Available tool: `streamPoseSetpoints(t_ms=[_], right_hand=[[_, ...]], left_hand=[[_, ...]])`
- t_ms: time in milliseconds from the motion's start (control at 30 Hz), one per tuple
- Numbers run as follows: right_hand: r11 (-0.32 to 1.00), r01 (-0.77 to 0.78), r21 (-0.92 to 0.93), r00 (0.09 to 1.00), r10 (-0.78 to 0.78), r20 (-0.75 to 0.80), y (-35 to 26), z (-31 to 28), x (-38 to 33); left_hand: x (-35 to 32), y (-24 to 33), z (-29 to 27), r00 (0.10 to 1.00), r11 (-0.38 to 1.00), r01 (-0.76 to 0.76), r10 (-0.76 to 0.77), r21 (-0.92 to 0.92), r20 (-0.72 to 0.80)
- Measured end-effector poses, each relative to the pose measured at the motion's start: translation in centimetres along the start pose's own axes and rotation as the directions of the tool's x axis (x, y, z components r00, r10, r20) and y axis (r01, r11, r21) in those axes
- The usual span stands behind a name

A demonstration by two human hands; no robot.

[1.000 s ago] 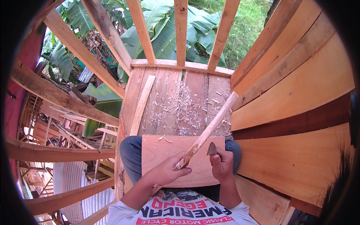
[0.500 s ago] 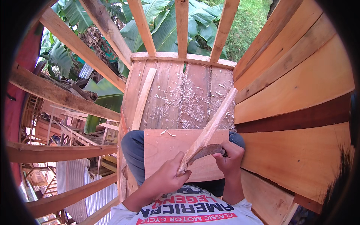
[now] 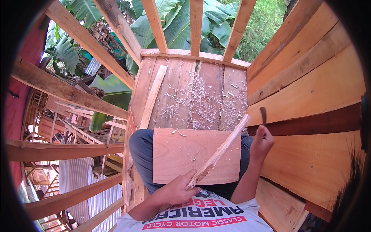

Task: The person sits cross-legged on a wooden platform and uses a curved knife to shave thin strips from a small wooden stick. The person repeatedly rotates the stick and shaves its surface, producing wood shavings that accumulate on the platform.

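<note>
A pale, rough-shaved wooden stick [image 3: 224,149] slants over my lap, its near end gripped in my left hand [image 3: 181,190]. Its lower stretch shows darker, ragged patches. Out to the right of the stick, my right hand [image 3: 262,142] is closed round the handle of a curved knife [image 3: 263,115]. The dark blade points up, apart from the wood, and the handle is mostly hidden by my fingers. Under the stick, a flat wooden board [image 3: 174,152] rests across my legs with a few curled shavings on it.
Wood shavings [image 3: 203,96] litter the plank floor [image 3: 141,89] ahead. Another pale strip of wood [image 3: 154,96] lies there on the left. Slatted rails [image 3: 65,147] stand at left and front, and a plank wall [image 3: 309,154] is close by my right arm.
My right hand has swung the knife off the stick, up and to the right. The stick's far end has come lower and nearer. More small shavings now lie on the board.
</note>
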State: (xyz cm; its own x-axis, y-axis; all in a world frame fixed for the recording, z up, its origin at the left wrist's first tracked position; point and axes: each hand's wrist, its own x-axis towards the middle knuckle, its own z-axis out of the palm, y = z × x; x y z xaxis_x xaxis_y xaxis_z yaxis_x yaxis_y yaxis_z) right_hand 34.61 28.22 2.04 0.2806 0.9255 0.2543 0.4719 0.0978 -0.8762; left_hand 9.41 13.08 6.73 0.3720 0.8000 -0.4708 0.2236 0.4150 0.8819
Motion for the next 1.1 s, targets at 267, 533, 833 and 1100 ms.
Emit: streamPoseSetpoints(t_ms=[267,533,833,1100], right_hand=[[0.983,0.183,0.02,0.934,-0.181,0.308,-3.4,1.0,-3.0],[0.976,0.215,0.028,0.884,-0.207,0.419,-5.3,1.5,-5.7],[0.879,0.46,-0.129,0.868,-0.414,0.274,-3.8,0.4,-3.0],[0.87,0.474,-0.135,0.868,-0.436,0.237,-4.0,1.2,-2.3]], left_hand=[[-0.5,1.1,-3.1,0.986,0.968,0.043,-0.081,-0.247,-0.149],[0.7,1.9,-2.5,0.989,0.923,0.127,-0.092,-0.362,0.113],[0.9,1.7,-0.7,0.992,0.938,0.067,-0.027,-0.341,0.119],[0.4,0.9,-0.9,0.988,0.887,0.117,-0.057,-0.447,0.146]])
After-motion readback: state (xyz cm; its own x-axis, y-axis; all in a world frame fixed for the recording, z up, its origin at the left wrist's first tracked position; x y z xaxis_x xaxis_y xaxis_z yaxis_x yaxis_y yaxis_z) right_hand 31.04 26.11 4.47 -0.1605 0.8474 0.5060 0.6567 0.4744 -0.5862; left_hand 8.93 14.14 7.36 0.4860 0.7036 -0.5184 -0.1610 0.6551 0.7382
